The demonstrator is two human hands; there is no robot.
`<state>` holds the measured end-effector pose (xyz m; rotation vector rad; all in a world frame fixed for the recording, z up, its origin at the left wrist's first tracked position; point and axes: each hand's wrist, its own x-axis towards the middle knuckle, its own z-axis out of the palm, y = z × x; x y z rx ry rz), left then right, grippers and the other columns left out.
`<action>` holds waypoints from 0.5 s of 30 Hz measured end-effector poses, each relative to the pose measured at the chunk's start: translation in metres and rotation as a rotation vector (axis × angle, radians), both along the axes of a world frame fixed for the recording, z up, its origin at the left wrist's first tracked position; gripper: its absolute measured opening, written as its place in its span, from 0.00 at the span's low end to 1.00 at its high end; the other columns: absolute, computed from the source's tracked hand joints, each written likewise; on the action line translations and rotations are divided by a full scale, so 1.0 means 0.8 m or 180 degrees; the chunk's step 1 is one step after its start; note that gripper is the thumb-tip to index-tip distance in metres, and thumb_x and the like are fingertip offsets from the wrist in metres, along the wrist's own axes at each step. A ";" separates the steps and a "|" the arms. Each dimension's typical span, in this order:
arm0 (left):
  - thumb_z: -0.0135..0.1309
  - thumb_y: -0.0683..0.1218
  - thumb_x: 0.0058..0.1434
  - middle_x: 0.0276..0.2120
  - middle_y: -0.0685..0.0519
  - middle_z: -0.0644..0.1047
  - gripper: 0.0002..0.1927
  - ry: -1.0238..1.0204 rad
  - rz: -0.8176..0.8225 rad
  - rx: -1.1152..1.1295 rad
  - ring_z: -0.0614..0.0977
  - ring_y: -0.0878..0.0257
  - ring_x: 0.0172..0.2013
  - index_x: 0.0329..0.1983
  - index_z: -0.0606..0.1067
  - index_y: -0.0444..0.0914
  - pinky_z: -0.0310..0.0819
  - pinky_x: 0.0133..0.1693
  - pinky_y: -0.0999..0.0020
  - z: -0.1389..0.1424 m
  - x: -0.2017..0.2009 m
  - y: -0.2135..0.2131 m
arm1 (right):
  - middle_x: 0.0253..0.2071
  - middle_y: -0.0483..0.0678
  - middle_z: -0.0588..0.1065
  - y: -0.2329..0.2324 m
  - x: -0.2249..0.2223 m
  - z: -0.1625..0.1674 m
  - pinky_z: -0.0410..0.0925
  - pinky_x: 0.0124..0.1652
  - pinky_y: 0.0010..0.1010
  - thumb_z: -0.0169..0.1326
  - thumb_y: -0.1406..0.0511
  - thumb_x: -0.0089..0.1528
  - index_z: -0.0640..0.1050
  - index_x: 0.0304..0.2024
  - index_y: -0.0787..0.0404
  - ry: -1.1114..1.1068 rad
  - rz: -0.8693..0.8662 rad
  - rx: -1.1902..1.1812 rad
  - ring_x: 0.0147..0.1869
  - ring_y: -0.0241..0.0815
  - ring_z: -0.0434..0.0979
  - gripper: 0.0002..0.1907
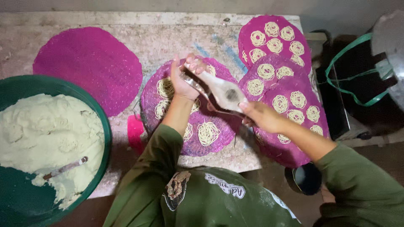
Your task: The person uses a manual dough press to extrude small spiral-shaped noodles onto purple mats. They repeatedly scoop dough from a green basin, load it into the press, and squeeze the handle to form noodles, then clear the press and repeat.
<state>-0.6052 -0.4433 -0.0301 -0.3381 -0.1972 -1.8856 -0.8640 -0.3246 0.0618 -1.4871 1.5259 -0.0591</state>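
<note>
Both hands clamped on 1 metal press (223, 93) – left hand (183, 80) at its 10 o'clock end, right hand (263, 115) at 4 – over the middle mat (189, 138) w/ approx. 6 noodle coils; 5 pink mats total, 1 green tub (101, 126) of dough at 8 o'clock.

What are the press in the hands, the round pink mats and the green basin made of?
Two-handled noodle press: looks like wood, pale, matte, dough-smeared; uncertain. Round magenta mats: seemingly woven plastic or dyed fibre, going by the fine mesh texture. Large green basin: probably plastic, with a smooth, evenly coloured rim.
</note>
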 end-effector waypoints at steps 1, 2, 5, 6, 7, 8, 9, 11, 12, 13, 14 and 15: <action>0.42 0.65 0.72 0.28 0.59 0.71 0.23 -0.0039 0.0014 -0.0055 0.73 0.63 0.35 0.35 0.69 0.44 0.69 0.48 0.62 -0.004 0.002 -0.003 | 0.28 0.48 0.77 0.000 0.006 -0.001 0.73 0.35 0.34 0.34 0.41 0.67 0.77 0.39 0.63 -0.0075 0.0081 -0.0066 0.32 0.39 0.78 0.35; 0.41 0.66 0.72 0.27 0.59 0.71 0.23 -0.0120 0.0060 0.0060 0.73 0.63 0.33 0.34 0.69 0.44 0.70 0.47 0.62 -0.007 0.003 -0.003 | 0.27 0.49 0.76 0.001 0.010 0.000 0.72 0.34 0.34 0.34 0.40 0.68 0.77 0.37 0.65 -0.0152 0.0164 -0.0125 0.30 0.39 0.77 0.37; 0.40 0.67 0.72 0.25 0.59 0.69 0.25 -0.0207 0.0156 0.0365 0.73 0.63 0.31 0.31 0.69 0.44 0.70 0.45 0.61 -0.012 -0.007 0.004 | 0.25 0.48 0.74 -0.002 0.008 0.015 0.75 0.32 0.35 0.29 0.39 0.67 0.77 0.35 0.63 0.0258 0.0392 0.0060 0.28 0.40 0.76 0.38; 0.40 0.66 0.72 0.24 0.59 0.69 0.25 -0.0125 0.0142 0.0438 0.73 0.63 0.31 0.31 0.68 0.44 0.70 0.45 0.61 -0.010 -0.014 0.006 | 0.25 0.48 0.74 -0.006 0.003 0.023 0.76 0.31 0.35 0.27 0.39 0.66 0.76 0.36 0.61 0.0504 0.0460 0.0191 0.28 0.40 0.76 0.38; 0.40 0.65 0.72 0.24 0.59 0.68 0.24 -0.0038 0.0122 0.0513 0.72 0.64 0.30 0.30 0.68 0.44 0.70 0.44 0.61 -0.008 -0.020 0.007 | 0.24 0.48 0.74 -0.010 0.000 0.031 0.75 0.32 0.35 0.29 0.39 0.67 0.76 0.35 0.63 0.0541 0.0394 0.0099 0.28 0.41 0.76 0.38; 0.39 0.65 0.72 0.24 0.59 0.68 0.24 -0.0091 0.0196 0.0537 0.72 0.63 0.30 0.30 0.68 0.44 0.70 0.45 0.61 -0.004 -0.024 0.004 | 0.24 0.49 0.75 -0.015 -0.003 0.036 0.73 0.32 0.35 0.30 0.39 0.67 0.77 0.34 0.64 0.0581 0.0325 -0.0006 0.28 0.41 0.77 0.39; 0.39 0.64 0.71 0.24 0.59 0.68 0.23 -0.0140 0.0272 0.0548 0.72 0.63 0.30 0.30 0.67 0.44 0.71 0.46 0.60 0.000 -0.025 -0.002 | 0.24 0.50 0.75 -0.018 -0.002 0.039 0.72 0.33 0.35 0.32 0.39 0.67 0.77 0.34 0.65 0.0624 0.0257 -0.0125 0.29 0.42 0.78 0.39; 0.39 0.64 0.69 0.24 0.59 0.68 0.23 -0.0228 0.0321 0.0417 0.72 0.62 0.30 0.30 0.67 0.44 0.71 0.45 0.59 0.009 -0.020 -0.011 | 0.25 0.47 0.75 -0.022 0.005 0.036 0.73 0.33 0.34 0.33 0.38 0.65 0.76 0.35 0.63 0.0319 0.0139 -0.0308 0.29 0.40 0.78 0.37; 0.39 0.65 0.68 0.24 0.59 0.68 0.23 -0.0273 0.0295 0.0274 0.72 0.63 0.30 0.30 0.67 0.44 0.71 0.45 0.59 0.013 -0.012 -0.016 | 0.25 0.45 0.75 -0.022 0.010 0.031 0.74 0.33 0.33 0.34 0.38 0.64 0.75 0.36 0.62 0.0157 0.0080 -0.0402 0.30 0.39 0.78 0.36; 0.40 0.66 0.68 0.24 0.59 0.68 0.24 -0.0325 0.0266 0.0126 0.72 0.63 0.30 0.30 0.68 0.44 0.71 0.44 0.59 0.015 -0.005 -0.018 | 0.24 0.46 0.75 -0.020 0.016 0.026 0.73 0.32 0.33 0.33 0.38 0.65 0.75 0.35 0.62 0.0105 0.0131 -0.0399 0.29 0.39 0.78 0.37; 0.40 0.66 0.68 0.23 0.59 0.68 0.24 -0.0370 0.0284 0.0137 0.72 0.63 0.30 0.30 0.67 0.44 0.71 0.44 0.59 0.016 0.000 -0.017 | 0.23 0.47 0.75 -0.017 0.021 0.021 0.73 0.31 0.34 0.32 0.38 0.65 0.75 0.34 0.63 0.0048 0.0178 -0.0397 0.27 0.39 0.78 0.38; 0.40 0.67 0.68 0.23 0.59 0.68 0.25 -0.0419 0.0302 0.0155 0.72 0.63 0.30 0.30 0.67 0.44 0.71 0.43 0.59 0.016 0.004 -0.014 | 0.22 0.48 0.75 -0.014 0.022 0.019 0.72 0.31 0.34 0.31 0.37 0.65 0.75 0.33 0.64 -0.0014 0.0224 -0.0390 0.26 0.39 0.78 0.39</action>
